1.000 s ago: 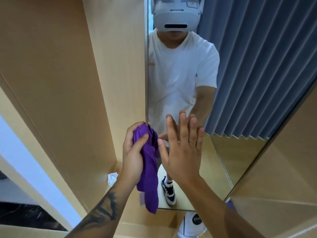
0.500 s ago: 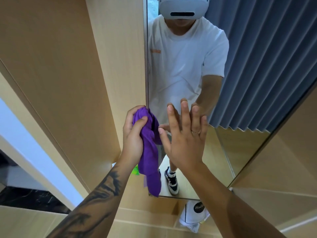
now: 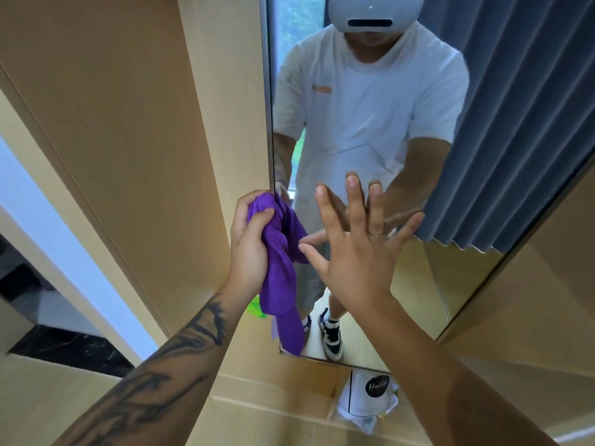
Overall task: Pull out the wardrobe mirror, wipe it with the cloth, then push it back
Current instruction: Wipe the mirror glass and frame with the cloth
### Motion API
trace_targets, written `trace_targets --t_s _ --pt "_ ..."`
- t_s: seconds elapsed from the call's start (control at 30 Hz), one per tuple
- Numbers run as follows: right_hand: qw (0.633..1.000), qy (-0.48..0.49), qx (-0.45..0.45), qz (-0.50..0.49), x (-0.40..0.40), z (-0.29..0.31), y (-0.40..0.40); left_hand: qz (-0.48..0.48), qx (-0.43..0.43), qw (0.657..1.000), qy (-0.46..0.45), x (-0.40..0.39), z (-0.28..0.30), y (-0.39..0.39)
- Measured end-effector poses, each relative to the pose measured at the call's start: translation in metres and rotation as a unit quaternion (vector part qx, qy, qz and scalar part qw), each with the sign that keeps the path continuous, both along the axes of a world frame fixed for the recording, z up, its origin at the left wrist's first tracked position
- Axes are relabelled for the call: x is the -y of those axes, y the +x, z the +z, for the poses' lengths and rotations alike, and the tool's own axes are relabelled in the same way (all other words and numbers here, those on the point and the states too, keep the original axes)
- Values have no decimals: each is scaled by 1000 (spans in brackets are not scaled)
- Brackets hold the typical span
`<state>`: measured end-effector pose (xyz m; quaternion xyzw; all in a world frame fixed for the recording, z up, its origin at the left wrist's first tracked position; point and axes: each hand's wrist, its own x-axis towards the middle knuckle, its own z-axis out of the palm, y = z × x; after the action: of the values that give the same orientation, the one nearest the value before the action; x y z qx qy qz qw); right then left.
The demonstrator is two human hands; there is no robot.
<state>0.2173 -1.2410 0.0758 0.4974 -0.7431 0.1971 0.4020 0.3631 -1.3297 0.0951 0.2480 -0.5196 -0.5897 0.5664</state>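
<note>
So the only readable writing is a black round label, looks like "Hello", on a white bag (image 3: 367, 397) below the mirror (image 3: 483, 156). Left hand (image 3: 249, 249) has fingers wrapped tight around the purple cloth (image 3: 281, 268) at the mirror's left edge. Right hand (image 3: 357, 255) presses flat on the glass, fingers spread wide.

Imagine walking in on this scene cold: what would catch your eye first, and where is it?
First, the purple cloth, bunched in the left hand at the mirror's left edge. Next, the right hand, fingers spread flat on the glass mid-frame. Above them, the mirror reflects a person in a white T-shirt and headset.
</note>
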Motion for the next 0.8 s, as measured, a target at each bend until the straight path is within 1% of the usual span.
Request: trace_targets --t_s 0.13,0.27,0.37,0.5,0.6,0.67,0.73,0.8 --pt "1000 -2 13 5 7 -1 2 -21 1 999 38 3 9 -2" --pt "1000 5 16 0 7 -1 1 -21 8 999 23 7 13 0" --pt "1000 13 22 -2 4 3 4 -16 -7 1000 -9 6 24 -1" --pt "1000 6 13 -3 3 2 4 7 -26 996 -90 21 50 0" --pt "1000 -4 2 -6 6 0 2 -4 -55 990 -127 34 61 -1" --pt "1000 -7 -6 -13 8 -2 1 -26 -57 992 -109 36 43 -5" --pt "1000 -12 -13 -16 10 -4 0 -59 -42 996 -42 33 8 -6" --pt "1000 -19 -13 -13 10 -6 -1 -103 -24 994 38 29 -30 -2"
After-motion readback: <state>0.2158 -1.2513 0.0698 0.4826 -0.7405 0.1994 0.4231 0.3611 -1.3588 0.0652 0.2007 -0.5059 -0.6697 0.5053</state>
